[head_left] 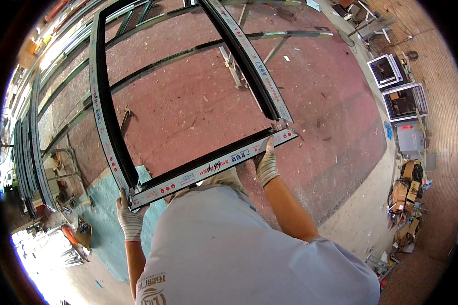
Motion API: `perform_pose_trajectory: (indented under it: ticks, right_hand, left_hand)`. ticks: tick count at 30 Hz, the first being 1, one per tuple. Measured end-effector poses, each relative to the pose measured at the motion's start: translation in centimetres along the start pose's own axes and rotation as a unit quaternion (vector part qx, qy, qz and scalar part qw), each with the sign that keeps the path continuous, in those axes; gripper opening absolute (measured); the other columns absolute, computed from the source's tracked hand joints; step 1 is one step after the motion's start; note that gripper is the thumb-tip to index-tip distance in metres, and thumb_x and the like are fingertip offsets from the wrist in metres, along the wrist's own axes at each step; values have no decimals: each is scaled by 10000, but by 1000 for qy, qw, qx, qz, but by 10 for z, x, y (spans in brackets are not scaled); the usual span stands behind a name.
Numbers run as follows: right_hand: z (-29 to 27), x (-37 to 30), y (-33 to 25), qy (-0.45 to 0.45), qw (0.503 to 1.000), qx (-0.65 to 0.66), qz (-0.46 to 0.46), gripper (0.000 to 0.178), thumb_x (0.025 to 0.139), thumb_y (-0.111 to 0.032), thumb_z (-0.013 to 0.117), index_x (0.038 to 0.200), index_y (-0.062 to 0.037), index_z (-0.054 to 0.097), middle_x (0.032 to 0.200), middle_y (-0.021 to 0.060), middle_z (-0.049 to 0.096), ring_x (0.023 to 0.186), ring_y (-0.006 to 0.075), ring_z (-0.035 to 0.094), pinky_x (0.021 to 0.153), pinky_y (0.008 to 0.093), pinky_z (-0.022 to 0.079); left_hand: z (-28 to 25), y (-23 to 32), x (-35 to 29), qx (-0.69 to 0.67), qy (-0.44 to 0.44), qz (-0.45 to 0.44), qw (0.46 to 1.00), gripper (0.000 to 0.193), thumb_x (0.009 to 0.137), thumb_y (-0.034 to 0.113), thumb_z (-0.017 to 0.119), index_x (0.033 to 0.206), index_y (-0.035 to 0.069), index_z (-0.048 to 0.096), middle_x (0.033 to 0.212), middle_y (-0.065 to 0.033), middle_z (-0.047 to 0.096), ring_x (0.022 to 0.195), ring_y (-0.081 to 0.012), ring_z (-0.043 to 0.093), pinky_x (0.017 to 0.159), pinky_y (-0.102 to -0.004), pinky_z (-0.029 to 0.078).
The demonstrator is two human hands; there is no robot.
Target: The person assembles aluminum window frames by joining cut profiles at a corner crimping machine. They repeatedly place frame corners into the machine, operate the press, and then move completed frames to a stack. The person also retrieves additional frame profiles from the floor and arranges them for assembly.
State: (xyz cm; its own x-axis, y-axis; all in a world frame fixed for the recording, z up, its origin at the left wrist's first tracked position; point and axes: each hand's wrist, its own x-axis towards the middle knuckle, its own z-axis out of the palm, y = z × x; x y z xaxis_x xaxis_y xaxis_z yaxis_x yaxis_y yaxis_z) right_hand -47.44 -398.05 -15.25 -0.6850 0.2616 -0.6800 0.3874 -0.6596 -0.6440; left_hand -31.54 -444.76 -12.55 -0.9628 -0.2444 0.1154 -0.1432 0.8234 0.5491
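A large rectangular black window frame (101,112), with printed white protective film on its faces, stretches away in front of me. Its near bar (213,166) lies across at my waist, tilted up toward the right. My left hand (130,219), in a striped work glove, grips the near left corner, where two bars meet at a mitred joint. Near the bar's right end, my gloved right hand (267,166) holds it from below, thumb on top. A small gap shows between this end and the right side bar (254,63). The frame's far end runs out of view.
Long support rails (173,57) run beneath the frame above a red floor (320,168). More long profiles (38,147) stand at left. Small framed units (406,100), a grey box (410,138) and cardboard scraps (399,193) line the right side. A teal floor patch (104,203) lies at lower left.
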Motion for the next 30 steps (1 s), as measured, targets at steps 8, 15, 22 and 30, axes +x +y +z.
perform_pose_trajectory:
  ticks: [8, 15, 22, 30]
  right_hand:
    - [-8, 32, 6, 47, 998, -31, 6, 899, 845, -649, 724, 1429, -24, 448, 1265, 115, 582, 1122, 256, 573, 967, 408, 502]
    - [-1, 29, 4, 45, 994, -101, 10, 840, 829, -621, 758, 1346, -9, 507, 1177, 111, 591, 1034, 233, 599, 851, 377, 544]
    - [12, 8, -1, -8, 995, -89, 49, 756, 835, -638, 738, 1266, -46, 551, 1057, 75, 593, 980, 202, 564, 884, 372, 483]
    - [-20, 26, 96, -256, 866, -411, 128, 622, 934, -556, 668, 1272, -43, 577, 1166, 117, 651, 1083, 245, 601, 991, 418, 471]
  left_hand:
    - [-1, -5, 0, 19, -14, -1, 1000, 1267, 495, 257, 978, 1584, 106, 349, 963, -71, 507, 844, -243, 527, 791, -371, 499]
    - [3, -4, -1, 23, -24, -24, 999, 1229, 504, 223, 976, 1572, 105, 381, 956, -63, 510, 833, -231, 520, 794, -357, 504]
    - [0, 5, 5, 49, -55, -54, 996, 1207, 535, 203, 972, 1574, 84, 369, 954, -60, 502, 831, -220, 522, 808, -343, 504]
    - [-20, 26, 10, -110, -121, -150, 975, 1207, 632, 69, 921, 1612, 65, 218, 1320, -135, 546, 1093, -272, 613, 990, -373, 517]
